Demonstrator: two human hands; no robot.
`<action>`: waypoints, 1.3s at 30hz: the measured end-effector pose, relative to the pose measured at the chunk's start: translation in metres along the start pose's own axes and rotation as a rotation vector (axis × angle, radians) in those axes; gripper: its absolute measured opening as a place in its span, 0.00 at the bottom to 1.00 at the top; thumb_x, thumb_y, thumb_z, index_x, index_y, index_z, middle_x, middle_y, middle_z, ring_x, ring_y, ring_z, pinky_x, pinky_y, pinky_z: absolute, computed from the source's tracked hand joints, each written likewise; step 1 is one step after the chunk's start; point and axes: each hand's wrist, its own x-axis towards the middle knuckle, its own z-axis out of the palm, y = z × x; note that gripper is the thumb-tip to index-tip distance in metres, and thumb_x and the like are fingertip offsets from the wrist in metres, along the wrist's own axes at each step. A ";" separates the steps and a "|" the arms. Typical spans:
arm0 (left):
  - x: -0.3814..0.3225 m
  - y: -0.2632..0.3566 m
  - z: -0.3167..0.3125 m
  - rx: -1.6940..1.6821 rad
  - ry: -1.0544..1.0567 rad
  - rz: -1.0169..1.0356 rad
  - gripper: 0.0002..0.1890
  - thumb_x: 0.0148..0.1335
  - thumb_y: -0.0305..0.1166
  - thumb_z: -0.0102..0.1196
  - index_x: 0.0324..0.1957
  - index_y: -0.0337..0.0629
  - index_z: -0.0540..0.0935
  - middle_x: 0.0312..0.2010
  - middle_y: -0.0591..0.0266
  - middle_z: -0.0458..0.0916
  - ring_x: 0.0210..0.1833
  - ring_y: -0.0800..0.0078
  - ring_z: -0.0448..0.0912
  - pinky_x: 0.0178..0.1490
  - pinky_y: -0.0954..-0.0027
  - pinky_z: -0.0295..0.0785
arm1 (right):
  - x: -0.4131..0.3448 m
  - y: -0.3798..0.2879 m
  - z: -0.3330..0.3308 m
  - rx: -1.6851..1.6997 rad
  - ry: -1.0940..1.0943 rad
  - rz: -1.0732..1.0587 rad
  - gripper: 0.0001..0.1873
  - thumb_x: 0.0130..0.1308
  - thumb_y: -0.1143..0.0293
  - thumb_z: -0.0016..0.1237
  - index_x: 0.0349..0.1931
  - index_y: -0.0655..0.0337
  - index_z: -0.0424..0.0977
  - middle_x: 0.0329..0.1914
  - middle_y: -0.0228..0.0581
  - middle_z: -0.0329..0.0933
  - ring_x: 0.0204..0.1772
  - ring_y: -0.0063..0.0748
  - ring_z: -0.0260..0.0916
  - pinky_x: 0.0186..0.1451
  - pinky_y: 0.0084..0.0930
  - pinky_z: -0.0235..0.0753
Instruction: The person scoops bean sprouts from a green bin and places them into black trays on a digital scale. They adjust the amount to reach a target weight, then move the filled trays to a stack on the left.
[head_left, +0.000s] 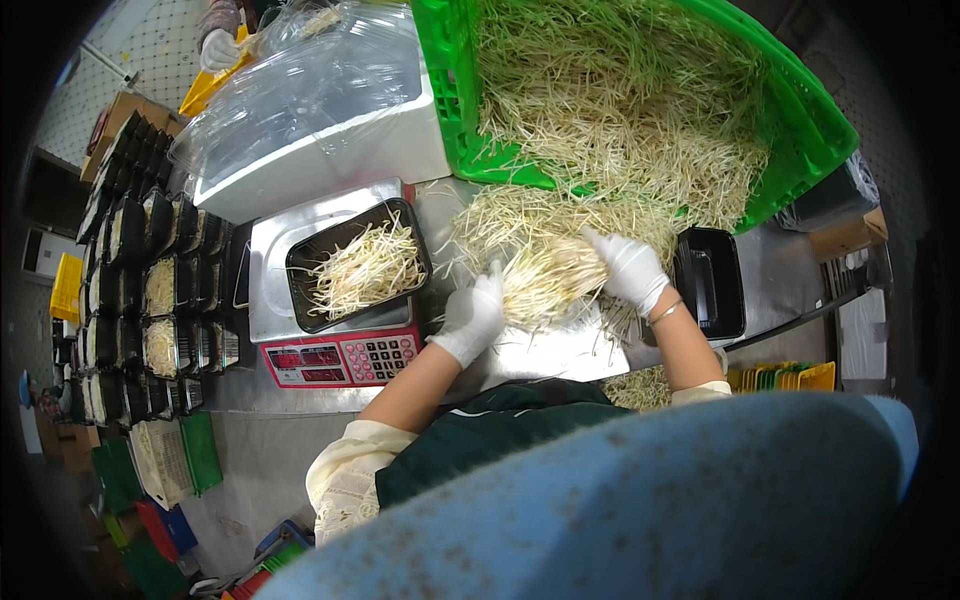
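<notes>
Between my two white-gloved hands lies a bundle of pale bean sprouts (551, 283) over the metal table. My left hand (474, 315) touches the bundle's left side with its fingertips. At the bundle's upper right, my right hand (628, 268) has its fingers closed around the sprouts. To the left, a black plastic tray (300, 306) partly filled with sprouts (367, 270) rests tilted on the metal pan of a red digital scale (337, 360). Loose sprouts spill from a tipped green plastic crate (814, 142) just beyond my hands. An empty black tray (709, 281) stands right of my right hand.
Stacked black trays of sprouts (161, 285) fill the table's left end. Behind the scale stands a white foam box (330, 157) holding clear plastic film (300, 82). Another person's gloved hand (219, 51) is at the upper left. More sprouts (637, 388) lie below the table's near edge.
</notes>
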 end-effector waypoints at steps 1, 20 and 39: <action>-0.005 -0.004 -0.007 -0.009 -0.020 -0.023 0.32 0.57 0.27 0.44 0.66 0.30 0.58 0.27 0.52 0.76 0.27 0.59 0.78 0.32 0.60 0.74 | 0.003 0.004 -0.019 0.068 -0.056 0.093 0.38 0.48 0.76 0.54 0.65 0.51 0.62 0.37 0.47 0.78 0.40 0.47 0.77 0.41 0.35 0.78; -0.006 0.002 -0.023 0.090 -0.159 -0.182 0.41 0.53 0.34 0.55 0.67 0.25 0.56 0.43 0.48 0.76 0.46 0.62 0.76 0.54 0.63 0.69 | 0.039 -0.147 -0.010 -0.032 -0.413 0.053 0.75 0.34 0.28 0.59 0.71 0.71 0.34 0.69 0.65 0.55 0.68 0.56 0.59 0.70 0.54 0.53; -0.110 -0.166 -0.116 -1.495 0.616 -0.530 0.31 0.54 0.16 0.52 0.63 0.31 0.66 0.54 0.51 0.76 0.56 0.64 0.75 0.61 0.68 0.69 | 0.047 -0.083 0.012 0.290 -0.081 0.077 0.50 0.40 0.49 0.64 0.63 0.67 0.61 0.40 0.50 0.78 0.44 0.43 0.77 0.51 0.33 0.75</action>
